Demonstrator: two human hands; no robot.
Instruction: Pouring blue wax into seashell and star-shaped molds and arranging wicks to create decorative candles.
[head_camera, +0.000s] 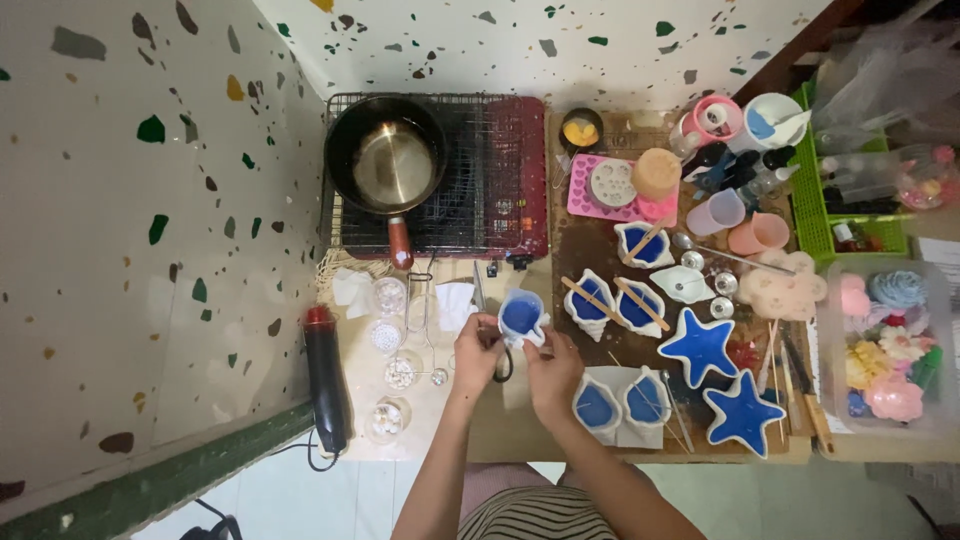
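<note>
Both hands, left hand (473, 355) and right hand (550, 372), grip a blue-filled shell mould (521, 317); filled star moulds (700, 346) sit right, one white shell dish (682, 284) unfilled.

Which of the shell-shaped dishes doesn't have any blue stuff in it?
The white shell-shaped dish in the middle of the brown board, beside the metal spoon. It looks empty and pale inside, while the other shell dishes around it hold blue filling.

A home craft corner for casting work, shown by a portable stove (500, 180) with a saucepan (385, 160), shell and star moulds (700, 345) filled with blue liquid, mixing cups (718, 212) and a speckled terrazzo wall (130, 200).
</note>
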